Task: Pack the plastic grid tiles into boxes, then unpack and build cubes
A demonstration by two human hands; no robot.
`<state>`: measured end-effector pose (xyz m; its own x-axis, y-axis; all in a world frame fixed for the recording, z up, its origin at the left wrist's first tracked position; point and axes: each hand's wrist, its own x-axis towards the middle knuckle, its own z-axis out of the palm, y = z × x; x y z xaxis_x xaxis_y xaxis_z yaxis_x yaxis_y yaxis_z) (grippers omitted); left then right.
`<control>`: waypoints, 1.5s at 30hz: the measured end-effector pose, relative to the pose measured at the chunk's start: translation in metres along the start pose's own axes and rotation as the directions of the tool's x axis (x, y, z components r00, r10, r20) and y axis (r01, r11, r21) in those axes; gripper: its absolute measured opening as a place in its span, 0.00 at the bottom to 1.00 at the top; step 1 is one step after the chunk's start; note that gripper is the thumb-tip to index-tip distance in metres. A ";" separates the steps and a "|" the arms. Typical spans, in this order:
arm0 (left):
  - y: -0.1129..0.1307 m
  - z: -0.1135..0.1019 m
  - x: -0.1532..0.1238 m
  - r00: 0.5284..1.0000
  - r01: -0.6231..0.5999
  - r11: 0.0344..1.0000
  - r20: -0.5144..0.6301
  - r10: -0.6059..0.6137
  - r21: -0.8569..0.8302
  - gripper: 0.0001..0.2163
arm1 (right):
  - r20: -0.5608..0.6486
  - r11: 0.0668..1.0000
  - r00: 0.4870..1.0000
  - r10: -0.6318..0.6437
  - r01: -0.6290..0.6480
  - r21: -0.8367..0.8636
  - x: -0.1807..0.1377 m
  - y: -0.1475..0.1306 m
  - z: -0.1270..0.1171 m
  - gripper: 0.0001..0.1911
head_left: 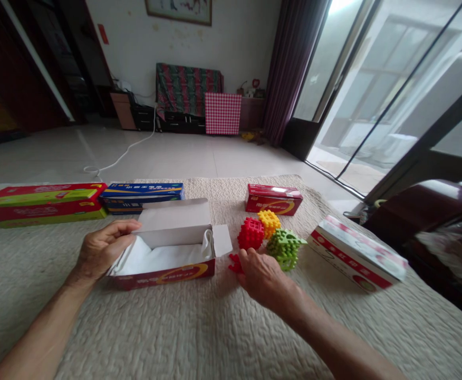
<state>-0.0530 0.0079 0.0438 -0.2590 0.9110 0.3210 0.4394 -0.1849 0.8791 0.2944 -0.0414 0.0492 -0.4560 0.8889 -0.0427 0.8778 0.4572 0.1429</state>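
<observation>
An open red box [167, 272] with a white lining lies in front of me, its lid flap raised. My left hand [102, 248] grips the box's left end, fingers curled over the rim. My right hand [262, 274] rests on the cloth just right of the box, fingers closed over a small red plastic piece [234, 263]. Beyond that hand sit a red spiky block [250, 233], a yellow one [269, 221] and a green one [284, 247], touching each other.
A beige quilted cloth [199, 327] covers the surface. At the back lie a long red and green box [41, 201], a blue box [142, 192] and a small red box [273, 199]. A white and red box [357, 254] lies at the right. Dark furniture [432, 211] stands beyond it.
</observation>
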 end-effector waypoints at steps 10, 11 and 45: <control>-0.002 0.000 0.001 1.000 -0.011 1.000 -0.017 0.011 -0.005 0.14 | -0.057 0.996 0.998 -0.026 0.031 0.088 0.001 0.005 -0.003 0.13; -0.002 0.000 0.001 1.000 -0.011 1.000 -0.014 0.011 -0.002 0.13 | -0.061 0.996 0.998 0.002 0.004 0.093 0.002 0.003 -0.005 0.13; -0.029 -0.008 0.007 0.937 -0.316 0.943 0.187 0.295 0.099 0.09 | -0.311 0.930 0.948 0.072 0.049 0.364 0.014 0.104 -0.047 0.26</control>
<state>-0.0749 0.0169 0.0233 0.0480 0.8682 0.4938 0.5815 -0.4263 0.6929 0.3724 0.0169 0.1100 -0.4144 0.8669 0.2771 0.8476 0.4785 -0.2294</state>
